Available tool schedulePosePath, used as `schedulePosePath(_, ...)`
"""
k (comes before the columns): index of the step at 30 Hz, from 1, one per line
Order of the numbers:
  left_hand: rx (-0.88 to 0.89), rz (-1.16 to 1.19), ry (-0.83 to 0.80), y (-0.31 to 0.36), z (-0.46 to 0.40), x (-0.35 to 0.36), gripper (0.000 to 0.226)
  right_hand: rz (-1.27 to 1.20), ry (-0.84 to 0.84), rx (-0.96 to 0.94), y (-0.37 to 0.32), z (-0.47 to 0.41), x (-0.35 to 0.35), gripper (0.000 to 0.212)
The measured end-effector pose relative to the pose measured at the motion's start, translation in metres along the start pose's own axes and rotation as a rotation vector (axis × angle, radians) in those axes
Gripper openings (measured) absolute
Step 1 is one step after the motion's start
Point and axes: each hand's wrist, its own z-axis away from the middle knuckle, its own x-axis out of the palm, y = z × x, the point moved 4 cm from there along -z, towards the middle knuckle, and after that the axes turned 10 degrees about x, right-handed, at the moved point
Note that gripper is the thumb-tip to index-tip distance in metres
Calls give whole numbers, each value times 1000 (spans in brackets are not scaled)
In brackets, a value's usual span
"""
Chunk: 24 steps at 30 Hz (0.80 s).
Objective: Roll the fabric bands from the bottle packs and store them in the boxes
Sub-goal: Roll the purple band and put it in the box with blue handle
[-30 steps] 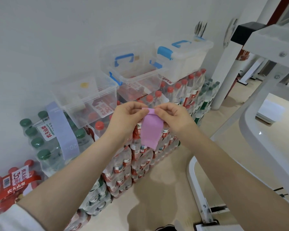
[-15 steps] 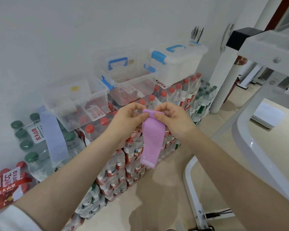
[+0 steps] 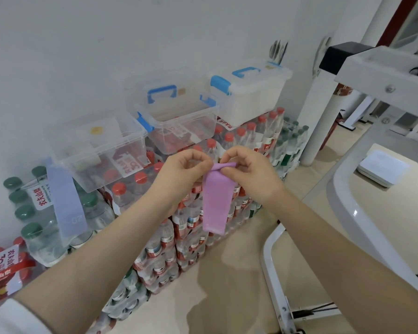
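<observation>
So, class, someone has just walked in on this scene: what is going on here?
A person holds a pink fabric band in the air, pinching its top edge with the left hand and the right hand. The top is just starting to fold over; most of the band hangs loose. A lavender band is draped over a pack of green-capped bottles. Two open clear boxes and a lidded one sit on the stacked packs.

Both forearms are seen bare from wrist to elbow; a white sleeve (image 3: 12,317) (only its edge, at the lower left corner) is worn on the left arm; no rings or watch can be made out.
</observation>
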Motion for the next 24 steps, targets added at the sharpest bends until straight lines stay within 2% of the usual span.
schedulePosePath(6, 51, -41, 53, -1, 0, 5, 15, -167, -55, 112, 9, 6, -3, 5)
schedulePosePath(11, 105, -146, 84, 0, 5, 11, 17, -251, -56, 140, 15, 8, -5, 8)
schedulePosePath(15, 12, -80, 40, -6, 8, 17, 9, -309, -38, 146, 19, 12, -7, 8)
schedulePosePath(18, -52, -22, -8, -9, 11, 24, 14, -311, -16, 131, 20, 15, -10, 14)
schedulePosePath(22, -50, -4, 34, -10, 12, 26, 2, -274, -16, 116, 22, 17, -10, 18)
schedulePosePath(24, -25, -13, 42, -10, 11, 26, 6, -271, -40, 121, 23, 17, -9, 17)
